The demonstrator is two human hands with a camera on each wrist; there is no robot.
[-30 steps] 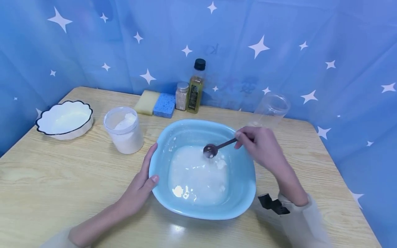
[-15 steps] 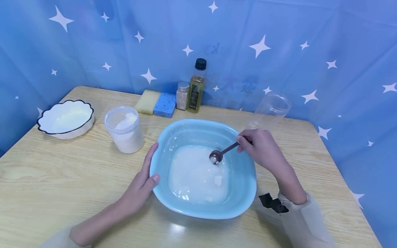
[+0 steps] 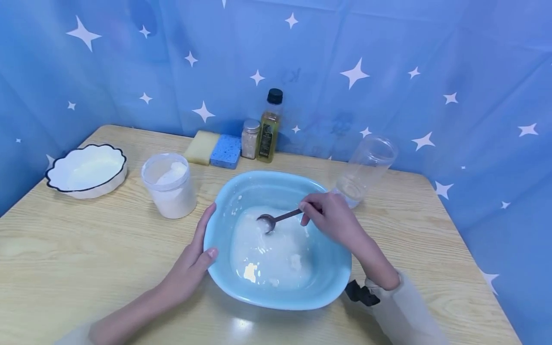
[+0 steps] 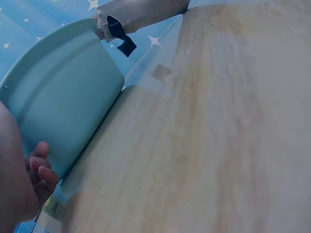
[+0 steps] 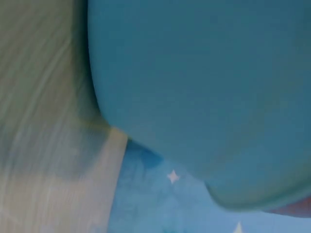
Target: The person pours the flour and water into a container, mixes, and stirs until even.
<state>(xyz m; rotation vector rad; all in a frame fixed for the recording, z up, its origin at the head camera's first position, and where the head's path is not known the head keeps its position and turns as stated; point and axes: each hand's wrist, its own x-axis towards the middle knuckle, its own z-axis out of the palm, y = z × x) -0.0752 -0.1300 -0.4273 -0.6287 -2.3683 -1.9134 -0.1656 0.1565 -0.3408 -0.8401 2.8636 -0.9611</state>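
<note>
A light blue basin [image 3: 334,268] sits mid-table, holding milky white liquid [image 3: 269,251] with a few lumps. My right hand [image 3: 329,218] pinches the handle of a dark metal spoon [image 3: 276,220], whose bowl dips into the liquid near the basin's middle. My left hand [image 3: 194,256] grips the basin's left rim, thumb on the edge; in the left wrist view its fingers [image 4: 41,172] curl under the basin's outer wall [image 4: 63,107]. The right wrist view is a blurred close-up of the basin's side [image 5: 204,87].
A jar of white powder [image 3: 169,184] stands left of the basin, a white scalloped bowl [image 3: 86,170] at far left. Yellow and blue sponges [image 3: 213,148], a spice jar [image 3: 250,139] and an oil bottle [image 3: 270,125] line the back. A clear plastic jar [image 3: 364,167] stands behind my right hand.
My right hand has swept the spoon leftward through the liquid, from the basin's right side toward its middle. The left hand has stayed on the rim. The head view shifted slightly.
</note>
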